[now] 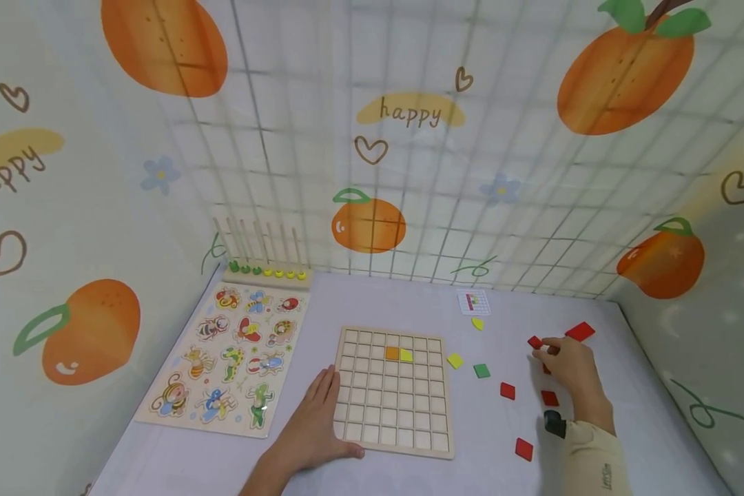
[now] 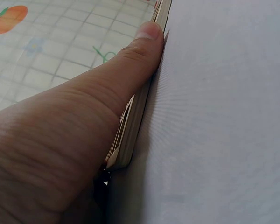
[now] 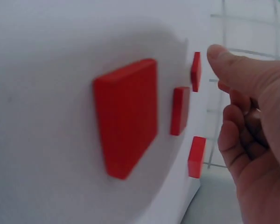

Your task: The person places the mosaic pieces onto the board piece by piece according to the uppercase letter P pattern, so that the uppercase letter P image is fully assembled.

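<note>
My left hand [image 1: 310,424] rests against the lower left corner of a wooden grid board [image 1: 395,449], fingers along its left side. In the left wrist view the thumb [image 2: 135,51] lies straight against the board's edge [image 2: 137,114]. An orange tile [image 1: 393,353] and a yellow tile [image 1: 406,355] sit side by side in the grid. On the right, my right hand [image 1: 567,368] hovers among red tiles, fingers loosely bent. Its thumb tip is close to a small red tile [image 3: 196,71], with a gap between them. Another red tile [image 3: 128,119] lies nearer the wrist camera.
Loose yellow [image 1: 455,361], green [image 1: 481,370] and red tiles [image 1: 523,449] lie right of the board. A pattern card [image 1: 474,302] lies behind them. An insect puzzle board [image 1: 223,358] and a pegged rack with beads [image 1: 266,275] stand left. Printed curtains surround the table.
</note>
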`<state>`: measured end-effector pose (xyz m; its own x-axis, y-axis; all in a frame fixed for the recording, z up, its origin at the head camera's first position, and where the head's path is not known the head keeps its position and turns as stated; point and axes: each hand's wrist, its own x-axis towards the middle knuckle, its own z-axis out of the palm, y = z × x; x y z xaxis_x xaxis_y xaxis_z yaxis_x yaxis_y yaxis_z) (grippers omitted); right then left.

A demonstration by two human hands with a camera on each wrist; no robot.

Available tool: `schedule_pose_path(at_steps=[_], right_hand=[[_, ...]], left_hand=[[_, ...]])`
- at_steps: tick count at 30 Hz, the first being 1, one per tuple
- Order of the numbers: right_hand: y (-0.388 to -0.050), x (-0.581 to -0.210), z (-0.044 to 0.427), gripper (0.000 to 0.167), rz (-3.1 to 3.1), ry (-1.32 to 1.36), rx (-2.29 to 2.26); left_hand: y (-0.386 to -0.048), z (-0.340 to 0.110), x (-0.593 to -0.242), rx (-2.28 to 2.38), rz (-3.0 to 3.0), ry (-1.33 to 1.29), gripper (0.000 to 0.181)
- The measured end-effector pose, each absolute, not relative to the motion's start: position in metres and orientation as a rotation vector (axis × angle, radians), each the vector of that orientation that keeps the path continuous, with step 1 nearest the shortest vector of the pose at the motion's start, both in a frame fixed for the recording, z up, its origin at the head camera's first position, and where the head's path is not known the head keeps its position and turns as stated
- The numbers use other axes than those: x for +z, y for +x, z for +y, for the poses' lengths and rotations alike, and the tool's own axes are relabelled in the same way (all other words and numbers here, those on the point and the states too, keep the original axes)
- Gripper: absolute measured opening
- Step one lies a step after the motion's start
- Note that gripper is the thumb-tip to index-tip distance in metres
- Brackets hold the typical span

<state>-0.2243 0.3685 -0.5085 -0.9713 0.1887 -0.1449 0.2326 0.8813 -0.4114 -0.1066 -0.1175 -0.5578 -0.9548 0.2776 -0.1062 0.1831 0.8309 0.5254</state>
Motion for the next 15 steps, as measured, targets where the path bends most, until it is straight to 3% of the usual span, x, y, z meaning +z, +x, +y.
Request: schedule_pose_path(at_steps=[15], right_hand=[[-0.2326,-0.5179,0.3720,0.047,2.969,0.372,-0.652]], left_hand=[[-0.1081,-0.1185,-0.5603,0.805,2.828,0.355,0.152]])
